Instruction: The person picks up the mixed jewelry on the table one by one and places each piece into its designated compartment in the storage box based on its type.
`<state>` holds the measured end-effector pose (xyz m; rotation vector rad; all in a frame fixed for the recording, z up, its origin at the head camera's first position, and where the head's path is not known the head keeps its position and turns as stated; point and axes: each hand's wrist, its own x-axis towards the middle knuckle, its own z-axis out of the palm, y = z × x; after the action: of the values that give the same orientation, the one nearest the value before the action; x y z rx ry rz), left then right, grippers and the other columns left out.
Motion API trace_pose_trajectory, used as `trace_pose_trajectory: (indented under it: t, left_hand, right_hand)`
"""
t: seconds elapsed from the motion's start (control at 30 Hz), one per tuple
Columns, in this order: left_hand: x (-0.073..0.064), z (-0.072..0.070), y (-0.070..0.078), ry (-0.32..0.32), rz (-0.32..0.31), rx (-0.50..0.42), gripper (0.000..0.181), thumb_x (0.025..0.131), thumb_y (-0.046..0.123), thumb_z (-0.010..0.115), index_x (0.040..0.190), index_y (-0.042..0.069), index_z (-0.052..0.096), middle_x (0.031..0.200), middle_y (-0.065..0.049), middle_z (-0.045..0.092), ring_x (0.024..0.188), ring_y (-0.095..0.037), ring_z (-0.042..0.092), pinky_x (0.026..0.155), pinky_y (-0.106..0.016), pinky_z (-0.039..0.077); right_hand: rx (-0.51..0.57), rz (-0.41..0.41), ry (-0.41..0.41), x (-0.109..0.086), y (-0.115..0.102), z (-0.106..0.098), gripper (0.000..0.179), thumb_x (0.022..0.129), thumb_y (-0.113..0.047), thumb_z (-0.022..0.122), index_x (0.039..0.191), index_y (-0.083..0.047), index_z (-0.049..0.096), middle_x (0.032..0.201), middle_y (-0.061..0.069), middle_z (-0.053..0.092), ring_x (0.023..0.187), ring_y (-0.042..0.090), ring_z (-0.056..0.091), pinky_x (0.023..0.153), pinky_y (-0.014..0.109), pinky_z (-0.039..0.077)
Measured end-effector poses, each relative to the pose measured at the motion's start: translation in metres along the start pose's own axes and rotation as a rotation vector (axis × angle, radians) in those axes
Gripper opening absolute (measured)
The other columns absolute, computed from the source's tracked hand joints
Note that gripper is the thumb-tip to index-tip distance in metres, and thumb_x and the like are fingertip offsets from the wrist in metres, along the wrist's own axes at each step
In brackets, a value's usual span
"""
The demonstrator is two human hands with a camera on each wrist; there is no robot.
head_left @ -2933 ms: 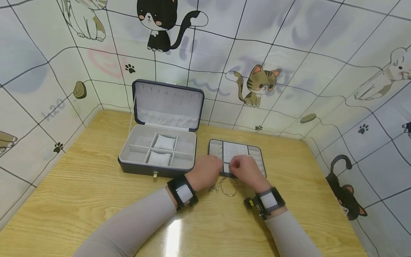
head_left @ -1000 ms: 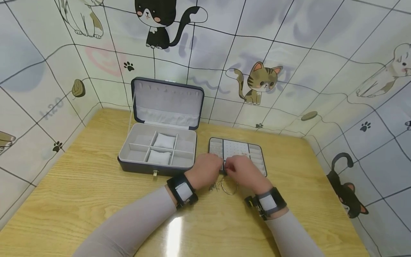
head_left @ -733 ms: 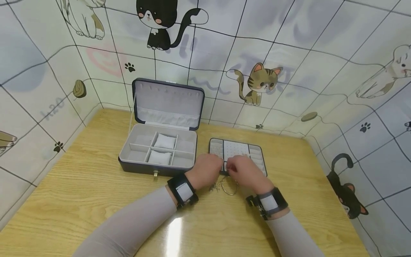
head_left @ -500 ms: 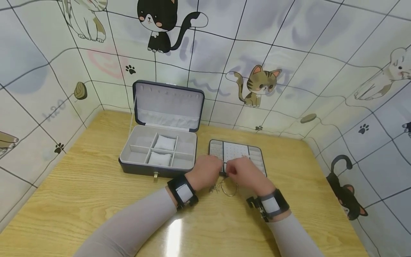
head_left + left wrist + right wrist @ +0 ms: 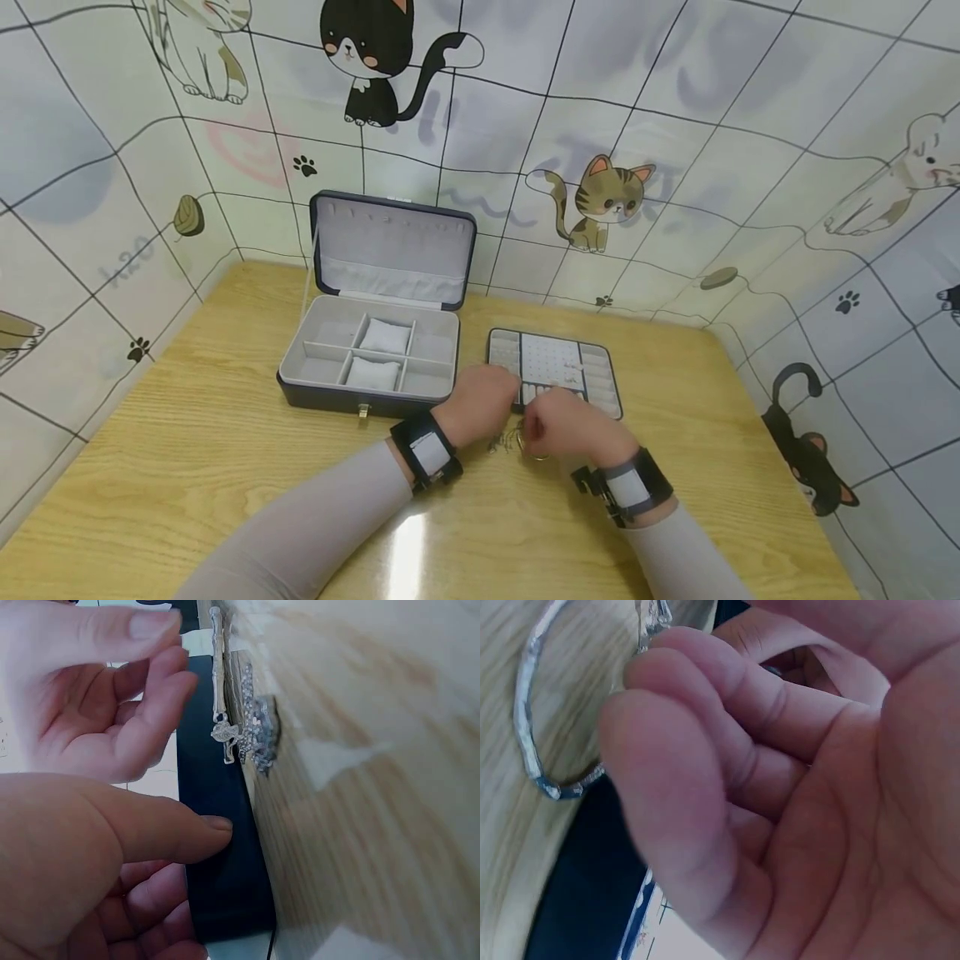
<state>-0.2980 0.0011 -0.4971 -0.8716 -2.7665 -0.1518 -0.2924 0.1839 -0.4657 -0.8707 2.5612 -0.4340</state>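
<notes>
My left hand (image 5: 483, 404) grips the front left edge of a flat jewelry tray (image 5: 547, 357). In the left wrist view, its thumb (image 5: 206, 834) presses the tray's dark side wall (image 5: 210, 780). Over the tray's front edge hovers my right hand (image 5: 573, 425), fingers loosely bent, with nothing seen in its grasp. Just beyond its fingertips a bangle (image 5: 523, 712) lies on the table, partly hidden by the hand in the head view. A small heap of silver chain jewelry (image 5: 262, 735) lies against the bangle. Small earrings (image 5: 572, 372) sit on the tray's dotted panel.
An open jewelry box (image 5: 375, 404) stands left of the tray, its lid (image 5: 393, 250) raised toward the wall. Two white cushions (image 5: 375, 374) lie in its compartments. A cat-patterned covering (image 5: 495, 133) rises behind the wooden table (image 5: 480, 542).
My right hand has moved from over the tray's lower part toward me, to the bangle at its front edge. Small earrings now show on the dotted panel. My left hand stays in place.
</notes>
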Motion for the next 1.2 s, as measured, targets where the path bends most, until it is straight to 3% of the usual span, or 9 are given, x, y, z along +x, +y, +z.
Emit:
trace_pose_trajectory:
  t: [0.17, 0.47, 0.87, 1.2]
  left_hand:
    - [-0.0006, -0.0005, -0.0005, 0.014, 0.007, -0.002, 0.009, 0.092, 0.01, 0.07, 0.086, 0.017, 0.07, 0.08, 0.001, 0.07, 0.072, -0.017, 0.067, 0.052, -0.033, 0.05]
    - [0.0011, 0.0013, -0.001, -0.015, -0.006, -0.024, 0.009, 0.092, 0.011, 0.07, 0.086, 0.018, 0.07, 0.08, 0.001, 0.07, 0.071, -0.016, 0.065, 0.051, -0.032, 0.048]
    - [0.0024, 0.0041, -0.0006, -0.048, -0.018, -0.013, 0.007, 0.093, 0.013, 0.07, 0.089, 0.018, 0.071, 0.08, 0.002, 0.069, 0.07, -0.015, 0.062, 0.051, -0.03, 0.044]
    - [0.0031, 0.0028, -0.0016, -0.063, -0.029, -0.038, 0.008, 0.094, 0.012, 0.069, 0.089, 0.018, 0.07, 0.08, 0.001, 0.068, 0.07, -0.016, 0.062, 0.051, -0.031, 0.045]
  right_hand:
    - [-0.01, 0.004, -0.021, -0.0007, -0.0038, 0.0025, 0.022, 0.078, -0.012, 0.084, 0.069, -0.022, 0.067, 0.063, -0.011, 0.061, 0.056, 0.007, 0.053, 0.058, 0.029, 0.05]
    - [-0.026, 0.017, -0.029, -0.0019, -0.0065, 0.0072, 0.028, 0.078, -0.006, 0.077, 0.062, -0.022, 0.06, 0.055, -0.014, 0.047, 0.051, 0.004, 0.043, 0.053, 0.024, 0.041]
    - [-0.051, 0.02, -0.048, 0.0014, -0.0056, 0.0102, 0.031, 0.081, -0.005, 0.075, 0.061, -0.021, 0.058, 0.056, -0.013, 0.042, 0.052, 0.005, 0.039, 0.052, 0.024, 0.035]
    - [-0.055, 0.023, -0.077, 0.0014, -0.0064, 0.0101, 0.039, 0.078, -0.002, 0.067, 0.058, -0.024, 0.042, 0.055, -0.013, 0.029, 0.05, 0.006, 0.028, 0.051, 0.024, 0.029]
